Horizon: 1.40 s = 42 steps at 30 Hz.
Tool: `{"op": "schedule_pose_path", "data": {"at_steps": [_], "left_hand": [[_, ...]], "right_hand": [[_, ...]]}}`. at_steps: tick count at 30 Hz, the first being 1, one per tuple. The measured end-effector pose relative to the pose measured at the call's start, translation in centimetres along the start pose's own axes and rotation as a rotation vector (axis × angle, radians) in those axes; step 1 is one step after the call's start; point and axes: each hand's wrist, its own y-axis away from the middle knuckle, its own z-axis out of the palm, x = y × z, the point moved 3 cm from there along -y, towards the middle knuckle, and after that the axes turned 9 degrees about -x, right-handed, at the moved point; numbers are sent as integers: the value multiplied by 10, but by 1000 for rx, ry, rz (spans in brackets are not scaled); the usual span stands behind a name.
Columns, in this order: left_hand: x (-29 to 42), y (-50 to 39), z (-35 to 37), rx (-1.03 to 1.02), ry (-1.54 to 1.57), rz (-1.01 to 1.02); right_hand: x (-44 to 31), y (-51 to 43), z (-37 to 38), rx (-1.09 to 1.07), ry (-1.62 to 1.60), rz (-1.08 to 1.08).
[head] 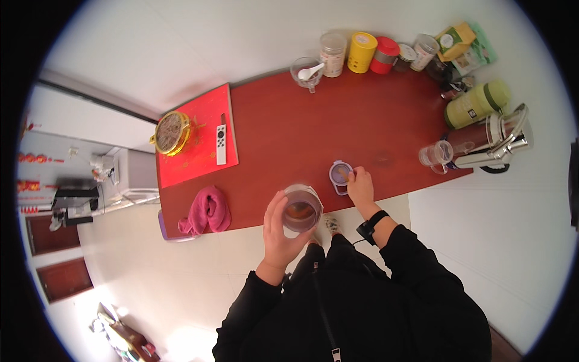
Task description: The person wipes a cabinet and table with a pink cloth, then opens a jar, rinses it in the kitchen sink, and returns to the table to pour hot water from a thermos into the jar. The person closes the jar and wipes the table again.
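My left hand (pixel 280 226) is wrapped around a clear cup (pixel 302 209) with a purplish tint, seen from above near the table's front edge; something orange-brown shows inside it. To its right, a purple lid (pixel 340 174) with a loop handle lies on the red-brown table (pixel 289 131). Over that lid is my right hand (pixel 360 186), its fingertips at a small tan stick-like piece (pixel 344 174); whether they pinch it is unclear. The right wrist bears a black band.
A pink cloth (pixel 208 210) lies at the front left, near a white remote (pixel 221 145) and a gold bowl (pixel 173 133) on a red mat. Jars, a glass bowl (pixel 306 72) with a white spoon, a green thermos (pixel 475 105) and a metal kettle (pixel 493 151) line the back and right.
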Motion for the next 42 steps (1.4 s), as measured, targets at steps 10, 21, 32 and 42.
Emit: {"op": "schedule_pose_path", "data": {"at_steps": [10, 21, 32, 42], "left_hand": [[5, 39, -7, 167, -3, -246], [-79, 62, -3, 282, 12, -356], [-19, 145, -94, 293, -29, -163], [64, 344, -238, 524, -232, -125]], "right_hand": [[46, -22, 9, -167, -196, -25], [80, 64, -7, -465, -489, 180], [-158, 209, -10, -683, -141, -809], [-316, 396, 62, -1041, -497, -1428]]}}
